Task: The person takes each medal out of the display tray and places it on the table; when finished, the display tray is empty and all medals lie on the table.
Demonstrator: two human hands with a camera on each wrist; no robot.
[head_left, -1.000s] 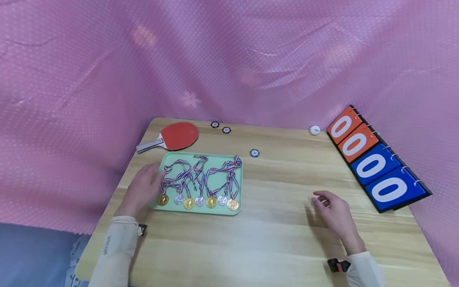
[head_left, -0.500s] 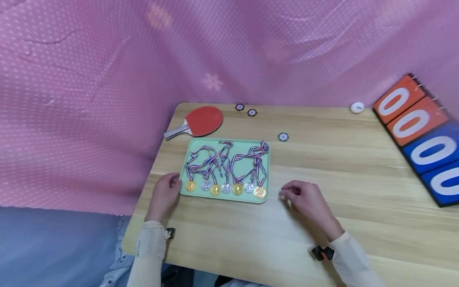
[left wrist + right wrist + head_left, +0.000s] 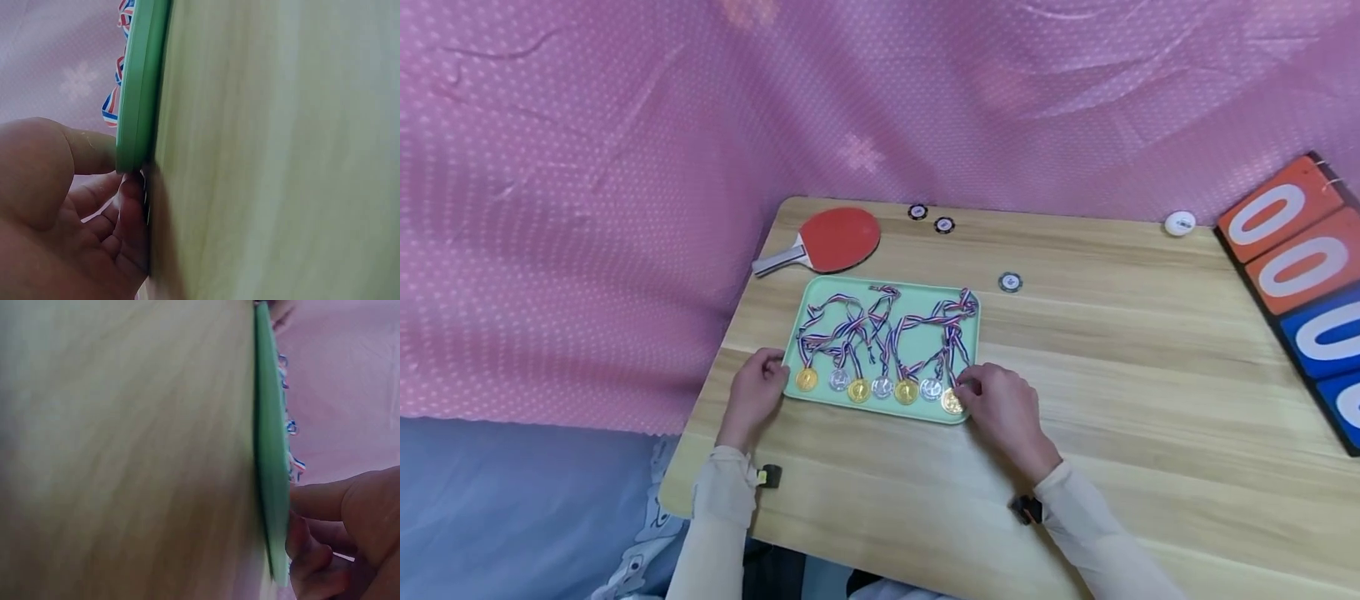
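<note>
A light green tray (image 3: 880, 406) lies on the wooden table, with several gold and silver medals (image 3: 906, 392) lined up along its near side. Their striped ribbons (image 3: 842, 337) spread toward the back of the tray. My left hand (image 3: 755, 392) pinches the tray's left edge, thumb on the rim and fingers at its underside in the left wrist view. At the near right corner, my right hand (image 3: 1003, 412) holds the rim with thumb and curled fingers, partly covering the rightmost gold medal (image 3: 951, 402). Its fingertips are partly hidden.
Behind the tray lies a red table tennis bat (image 3: 841, 240). Two dark chips (image 3: 943, 225) are near the back edge, another chip (image 3: 1011, 282) right of them. A white round object (image 3: 1180, 223) and a flip scoreboard (image 3: 1296, 258) showing zeros stand at the right.
My right hand has come left across the table to the tray's right edge. My left hand has settled at the tray's left edge. The head view has shifted right.
</note>
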